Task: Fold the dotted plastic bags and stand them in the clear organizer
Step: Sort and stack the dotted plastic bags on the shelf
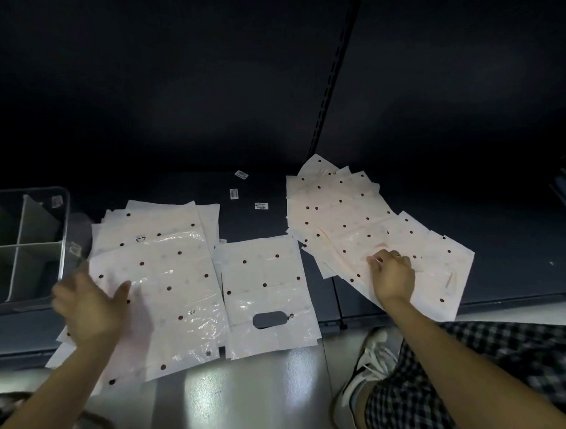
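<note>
Three groups of pale pink dotted plastic bags lie on a dark low shelf. My left hand (86,309) is blurred, with fingers spread, over the left edge of the left pile (168,276). A single bag with a handle cutout (266,292) lies flat in the middle. My right hand (393,276) has curled fingers and pinches a bag at the near edge of the fanned right pile (349,218). The clear organizer (63,222) with white dividers stands at the far left, and its visible compartments hold nothing.
Small white barcode labels (261,205) lie on the dark shelf (501,255) behind the middle bag. A dark back panel rises behind. My checked-trousered leg and a white sneaker (367,368) are at lower right on the glossy floor (249,395).
</note>
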The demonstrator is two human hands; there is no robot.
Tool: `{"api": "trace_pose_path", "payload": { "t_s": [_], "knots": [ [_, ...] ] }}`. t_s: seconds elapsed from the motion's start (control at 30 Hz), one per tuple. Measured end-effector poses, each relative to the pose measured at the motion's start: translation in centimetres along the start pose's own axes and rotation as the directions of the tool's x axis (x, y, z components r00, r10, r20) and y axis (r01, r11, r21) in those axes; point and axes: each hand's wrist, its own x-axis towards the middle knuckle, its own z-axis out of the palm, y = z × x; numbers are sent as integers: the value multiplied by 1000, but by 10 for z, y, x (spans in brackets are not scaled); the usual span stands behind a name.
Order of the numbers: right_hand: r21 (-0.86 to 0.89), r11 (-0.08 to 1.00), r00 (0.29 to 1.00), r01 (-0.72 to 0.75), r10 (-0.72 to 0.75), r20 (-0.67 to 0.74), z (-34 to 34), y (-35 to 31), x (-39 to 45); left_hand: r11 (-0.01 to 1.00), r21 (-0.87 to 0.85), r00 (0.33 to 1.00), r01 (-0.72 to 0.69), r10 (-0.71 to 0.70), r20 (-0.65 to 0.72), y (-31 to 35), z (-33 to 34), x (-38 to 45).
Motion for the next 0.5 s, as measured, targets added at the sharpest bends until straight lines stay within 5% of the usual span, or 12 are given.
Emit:
{"api": "trace_pose_path", "payload": {
  "t_s": [0.1,0.17,0.23,0.3,0.37,0.4,0.5],
  "knots": [
    [237,966,993,104,-89,-73,-6,-37,-9,936,-15,936,-352,351,-13,26,1,-17],
    [391,902,983,183,-170,-67,-11,-75,-22,916,-190,899,-353,388,204,47,8,-34],
    [536,811,967,234,-254,-39,-20,-112,-42,905,-424,811,-24,266,521,72,12,-56],
    [599,723,913,344,-406,-34,-25,-142,-68,816,-464,640,345,157,752,88,16,-72],
    [595,649,813,474,-582,-13,-25,-161,-96,766,-453,569,456,140,810,94,20,-76],
    [589,621,761,518,-649,16,-24,-167,-108,760,-475,598,445,142,788,95,21,-75],
    [586,596,693,549,-716,80,-17,-167,-117,842,-461,841,280,17,541,84,23,-58]
  ]
}}
